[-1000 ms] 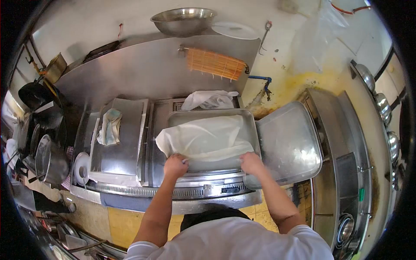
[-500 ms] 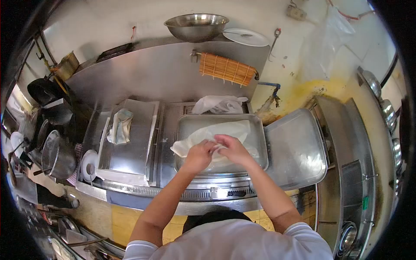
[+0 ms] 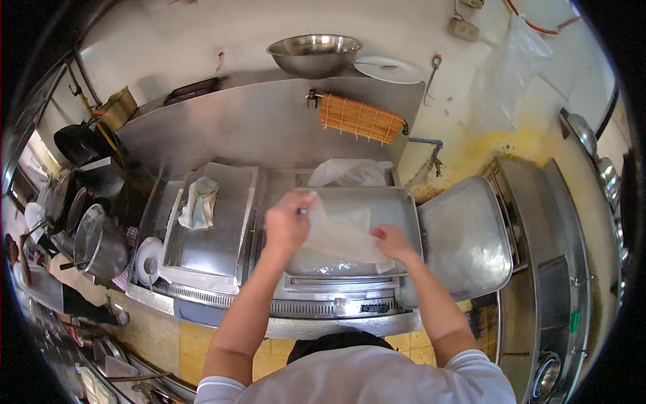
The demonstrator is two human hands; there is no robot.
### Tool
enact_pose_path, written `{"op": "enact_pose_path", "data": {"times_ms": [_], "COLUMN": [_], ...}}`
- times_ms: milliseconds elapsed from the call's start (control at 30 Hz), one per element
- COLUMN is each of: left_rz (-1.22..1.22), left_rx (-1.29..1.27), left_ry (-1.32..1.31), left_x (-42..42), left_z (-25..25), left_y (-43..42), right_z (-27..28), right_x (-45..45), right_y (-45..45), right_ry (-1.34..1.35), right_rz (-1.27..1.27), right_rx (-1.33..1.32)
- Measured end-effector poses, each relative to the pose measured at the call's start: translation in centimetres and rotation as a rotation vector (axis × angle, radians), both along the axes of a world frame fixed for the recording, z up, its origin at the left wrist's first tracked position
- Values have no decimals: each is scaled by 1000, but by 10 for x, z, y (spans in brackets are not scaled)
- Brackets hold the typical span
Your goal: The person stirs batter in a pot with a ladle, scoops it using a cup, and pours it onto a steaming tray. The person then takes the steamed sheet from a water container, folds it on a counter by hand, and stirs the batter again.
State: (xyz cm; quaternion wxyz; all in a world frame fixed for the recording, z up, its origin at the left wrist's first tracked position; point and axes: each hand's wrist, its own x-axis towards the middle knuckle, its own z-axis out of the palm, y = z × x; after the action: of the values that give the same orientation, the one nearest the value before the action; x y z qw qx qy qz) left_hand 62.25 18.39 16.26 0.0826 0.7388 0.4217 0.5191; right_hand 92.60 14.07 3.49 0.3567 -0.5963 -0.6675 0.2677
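Observation:
A thin, translucent white sheet (image 3: 340, 232), probably plastic, hangs stretched between my two hands above a shallow metal tray (image 3: 413, 210). My left hand (image 3: 286, 222) is closed on its upper left corner, over the tray's left rim. At the sheet's right edge, my right hand (image 3: 393, 242) has its fingers pinched together on it; the fingertips are slightly blurred. Shiny, wrinkled clear material shows low in the tray, under the sheet. Behind the tray lies a crumpled whitish plastic bag (image 3: 350, 172).
A second metal tray (image 3: 468, 242) leans at the right. On the left counter, a folded cloth (image 3: 200, 204) lies on a metal lid (image 3: 205, 252) near a white plate (image 3: 148, 261). A steel bowl (image 3: 315, 57) and bamboo mat (image 3: 361, 119) are behind. Another person (image 3: 44, 289) stands far left.
My hands were together over the tray's middle with the sheet bunched between them. They have since drawn apart, left hand leftward and up, right hand rightward, spreading the sheet.

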Motion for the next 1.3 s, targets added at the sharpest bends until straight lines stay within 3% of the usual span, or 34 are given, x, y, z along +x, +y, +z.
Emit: {"op": "enact_pose_path", "data": {"times_ms": [33,100,133,200,267,333,400,500,567,633,667,700,733,767,833,933,1000,1067,1133,1200,1233,1300], "left_rz": [-60,-95,-114,-85,6,74,79,-27,-114,-195,-141,-81,21,82,120,28,-62,-126,-117,23,47,255], "left_rx": [-3,-62,-86,-21,-31,-55,-73,-43,-58,-115,-69,-23,-102,-17,-96,-26,-98,-118,-106,98,49,-169], "left_ry": [9,117,170,100,-38,-118,-87,89,130,120,120,114,-25,-144,-125,35,89,98,119,-15,-201,-130], "left_x": [15,42,48,33,2,-18,-18,27,54,64,51,29,11,-11,-25,0,45,57,44,2,-18,-49], "left_z": [2,11,15,27,51,45,28,-3,-6,11,19,29,45,56,41,-4,-22,-13,3,19,24,12], "left_y": [-10,-23,-24,-14,-3,7,6,-12,-22,-28,-18,-3,4,9,14,11,-7,-16,-9,13,15,10], "right_z": [27,97,97,82,-40,-16,-55,29,69,82,82,21,-33,-64,-62,-12,53,83,46,-14,-42,-63], "right_x": [-24,-72,-85,-99,-54,2,46,-4,-59,-79,-83,-61,-22,17,58,35,-32,-81,-79,-56,-23,20], "right_y": [2,3,5,1,13,-6,2,6,17,7,1,7,10,8,-8,0,3,8,7,9,7,-10], "right_ry": [161,406,373,306,-29,20,-200,-54,276,213,186,192,2,-186,-321,-325,57,394,226,-18,-179,-382], "right_rz": [11,165,173,182,-55,-108,-96,16,102,42,7,-37,-59,-79,-197,-122,6,117,88,-16,-102,-142], "right_rx": [123,32,-80,-303,30,-294,-214,119,276,-152,-364,-202,-133,-62,-316,-204,155,-75,-209,-294,-310,-241]}}
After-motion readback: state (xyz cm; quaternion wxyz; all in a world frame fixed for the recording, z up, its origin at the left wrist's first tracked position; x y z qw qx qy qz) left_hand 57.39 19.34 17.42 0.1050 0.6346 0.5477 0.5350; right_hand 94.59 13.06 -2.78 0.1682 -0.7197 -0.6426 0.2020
